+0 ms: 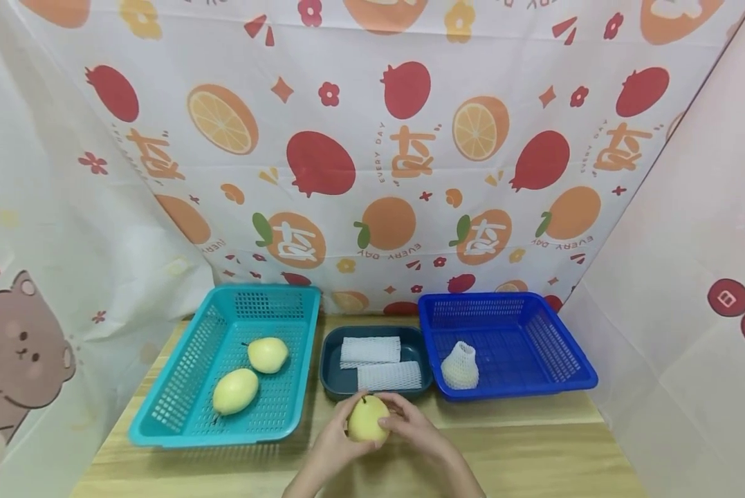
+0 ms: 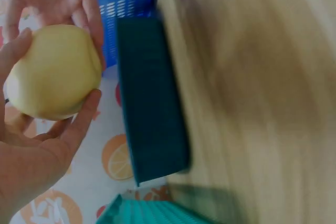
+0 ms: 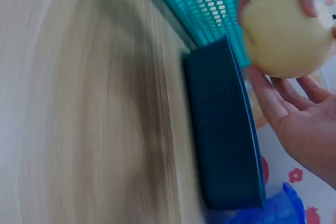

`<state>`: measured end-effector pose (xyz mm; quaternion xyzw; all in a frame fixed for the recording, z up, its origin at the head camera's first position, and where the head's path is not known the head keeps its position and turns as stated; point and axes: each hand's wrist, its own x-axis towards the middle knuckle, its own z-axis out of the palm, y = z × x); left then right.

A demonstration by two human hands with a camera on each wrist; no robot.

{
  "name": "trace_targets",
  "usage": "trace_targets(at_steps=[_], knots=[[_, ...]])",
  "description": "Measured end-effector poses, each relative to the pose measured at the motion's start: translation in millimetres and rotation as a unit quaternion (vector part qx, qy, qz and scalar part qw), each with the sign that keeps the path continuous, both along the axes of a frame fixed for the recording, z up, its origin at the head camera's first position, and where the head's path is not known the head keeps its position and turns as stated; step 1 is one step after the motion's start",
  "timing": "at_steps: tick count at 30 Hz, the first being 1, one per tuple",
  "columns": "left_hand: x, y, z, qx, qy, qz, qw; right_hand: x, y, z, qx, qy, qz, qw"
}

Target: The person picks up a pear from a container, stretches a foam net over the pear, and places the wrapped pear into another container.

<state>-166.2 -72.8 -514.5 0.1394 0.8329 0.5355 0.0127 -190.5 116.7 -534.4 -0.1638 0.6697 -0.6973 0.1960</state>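
Note:
A yellow pear (image 1: 367, 419) with a dark stem is held between both hands, above the table's front part. My left hand (image 1: 337, 436) grips it from the left, thumb on one side and fingers curled round the other. From the right, my right hand (image 1: 412, 425) holds the same pear with bent fingers. In the left wrist view the pear (image 2: 55, 72) sits between the fingertips of both hands. The right wrist view shows the pear (image 3: 286, 32) with my right hand (image 3: 307, 127) at its side.
Two pears (image 1: 236, 391) lie in the teal basket (image 1: 294, 408) at left. Behind the hands, a dark tray (image 1: 328, 360) holds two white foam net sleeves (image 1: 389, 375). The blue basket (image 1: 534, 387) at right contains a pear in a foam net (image 1: 461, 366). A fruit-print curtain (image 1: 360, 83) hangs behind.

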Motion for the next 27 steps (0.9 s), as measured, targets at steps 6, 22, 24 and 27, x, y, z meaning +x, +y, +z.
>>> trace_targets(at_steps=[6, 22, 24, 27], knots=[[5.6, 11.9, -21.2, -0.061, 0.016, -0.023, 0.9978, 11.8, 6, -3.3, 0.113, 0.067, 0.013, 0.9912], [13.0, 27.1, -49.1, -0.097, 0.033, -0.039, 0.994, 18.2, 9, -33.4, 0.232, 0.083, -0.004, 0.9692], [12.9, 27.8, -51.3, -0.098, 0.036, -0.037, 0.9938, 18.9, 9, -34.8, 0.226, 0.084, -0.006, 0.9706], [12.9, 28.8, -54.2, -0.105, 0.04, -0.029, 0.9932, 19.6, 8, -35.4, 0.219, 0.085, -0.008, 0.972]])
